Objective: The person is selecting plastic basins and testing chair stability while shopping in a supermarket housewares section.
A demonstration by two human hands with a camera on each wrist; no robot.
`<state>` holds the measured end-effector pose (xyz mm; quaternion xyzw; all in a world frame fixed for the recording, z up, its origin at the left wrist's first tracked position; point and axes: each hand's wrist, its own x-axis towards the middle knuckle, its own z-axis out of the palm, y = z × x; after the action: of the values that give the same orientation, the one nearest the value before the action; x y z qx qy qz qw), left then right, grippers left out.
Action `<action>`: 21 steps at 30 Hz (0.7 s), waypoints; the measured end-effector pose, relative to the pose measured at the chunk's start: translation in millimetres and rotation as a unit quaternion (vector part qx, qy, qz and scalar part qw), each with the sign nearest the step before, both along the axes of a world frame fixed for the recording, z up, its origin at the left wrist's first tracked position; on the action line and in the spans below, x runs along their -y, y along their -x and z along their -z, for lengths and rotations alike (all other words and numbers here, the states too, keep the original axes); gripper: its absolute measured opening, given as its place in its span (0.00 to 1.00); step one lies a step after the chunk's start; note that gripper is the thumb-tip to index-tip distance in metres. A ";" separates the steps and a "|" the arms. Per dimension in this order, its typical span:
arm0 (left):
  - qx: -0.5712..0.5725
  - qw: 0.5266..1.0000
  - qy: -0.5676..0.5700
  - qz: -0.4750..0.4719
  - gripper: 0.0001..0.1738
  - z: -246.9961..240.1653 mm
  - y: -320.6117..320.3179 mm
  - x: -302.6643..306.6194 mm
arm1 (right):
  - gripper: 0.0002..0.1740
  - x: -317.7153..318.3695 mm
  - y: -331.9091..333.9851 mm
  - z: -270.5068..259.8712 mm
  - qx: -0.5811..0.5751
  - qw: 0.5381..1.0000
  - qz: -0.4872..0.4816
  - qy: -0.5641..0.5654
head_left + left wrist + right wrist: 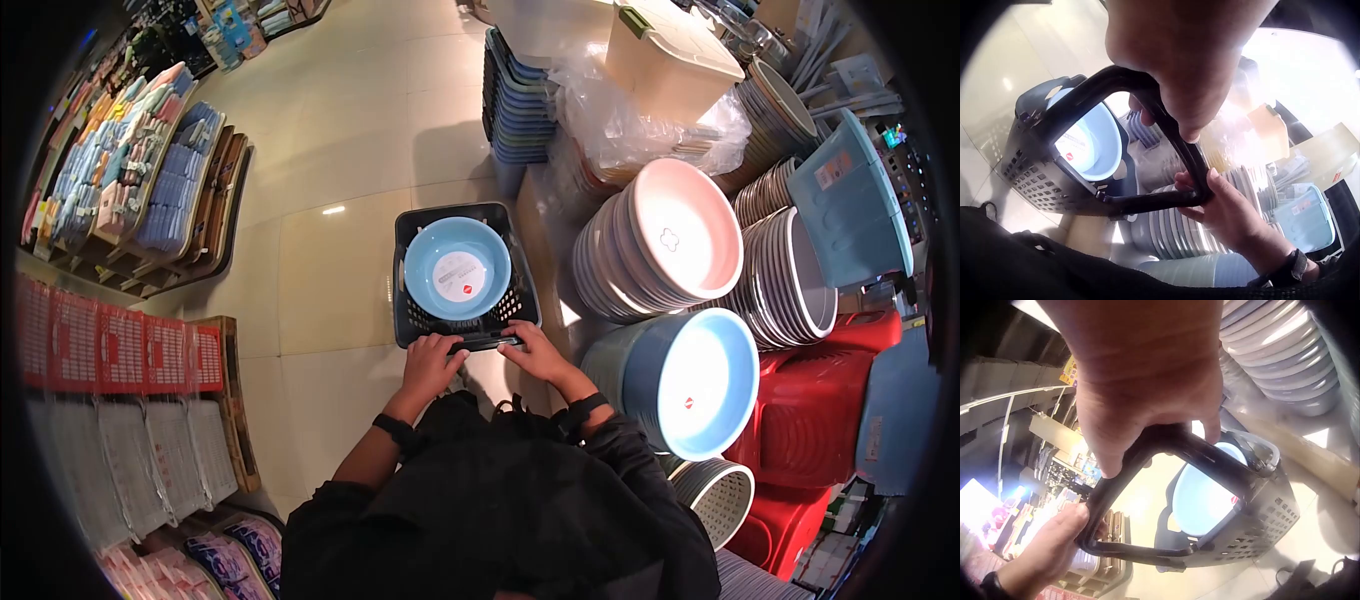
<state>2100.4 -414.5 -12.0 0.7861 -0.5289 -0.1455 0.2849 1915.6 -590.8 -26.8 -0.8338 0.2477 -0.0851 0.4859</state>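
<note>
A black shopping basket with slotted walls is before me, and a round blue basin with a white label lies inside it. My left hand grips the left end of the basket's black handle. At the other end, my right hand is curled round the same handle. Both wrist views show the handle as a frame rising from the basket, with fingers and thumb wrapped over its corners. Dark bands circle both wrists.
Stacked pink basins and blue basins stand close on my right, with red plastic stools beyond. Red baskets line the left. Ahead, a towel display flanks the tiled floor.
</note>
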 end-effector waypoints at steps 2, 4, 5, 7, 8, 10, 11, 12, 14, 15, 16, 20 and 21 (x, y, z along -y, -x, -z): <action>-0.005 1.000 0.001 0.002 0.19 0.2 -13.0 11.6 | 0.23 9.0 -11.7 0.3 0.005 1.000 0.011 0.000; 0.000 1.000 0.008 0.000 0.18 -2.2 -22.1 25.1 | 0.23 18.2 -22.6 -2.8 -0.006 1.000 0.018 0.012; 0.005 1.000 0.014 -0.007 0.17 -2.7 -25.0 30.1 | 0.23 23.1 -27.9 -3.4 -0.008 1.000 0.021 0.011; 0.005 1.000 0.005 -0.005 0.17 -1.3 -32.9 38.3 | 0.22 33.5 -38.7 -6.4 0.000 1.000 0.012 0.025; 0.009 1.000 -0.003 -0.006 0.18 -0.7 -37.9 43.5 | 0.22 38.5 -42.9 -7.4 0.001 1.000 0.013 0.025; 0.009 1.000 -0.006 -0.010 0.17 1.0 -43.9 51.5 | 0.21 50.7 -50.5 -4.3 0.005 0.998 -0.003 0.058; 0.009 1.000 -0.008 -0.015 0.17 1.7 -46.7 56.1 | 0.21 55.5 -54.1 -2.5 0.008 0.998 -0.003 0.059; 0.011 1.000 -0.008 -0.015 0.17 0.3 -50.9 61.4 | 0.21 58.3 -57.8 -1.8 0.015 0.998 0.002 0.057; -0.004 1.000 -0.015 -0.009 0.17 -3.8 -60.2 69.2 | 0.21 66.1 -65.3 -0.2 0.022 0.998 0.003 0.064; -0.001 1.000 -0.015 -0.010 0.17 -4.3 -64.7 72.2 | 0.21 68.9 -69.5 -0.7 0.025 0.998 0.003 0.064; -0.003 1.000 -0.016 -0.007 0.17 -4.6 -69.8 76.2 | 0.22 72.6 -74.1 -1.9 0.017 0.998 0.006 0.061; -0.006 1.000 -0.030 -0.004 0.18 -6.1 -83.9 94.2 | 0.22 92.2 -88.5 -3.0 0.007 0.998 0.003 0.066; -0.007 1.000 -0.030 0.002 0.18 -6.4 -86.7 98.3 | 0.22 96.5 -90.6 -3.3 -0.001 0.998 -0.005 0.059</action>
<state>2187.1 -512.9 -5.6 0.7919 -0.5241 -0.1675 0.2650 2006.2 -687.2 -23.5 -0.8625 0.2388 -0.0963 0.4357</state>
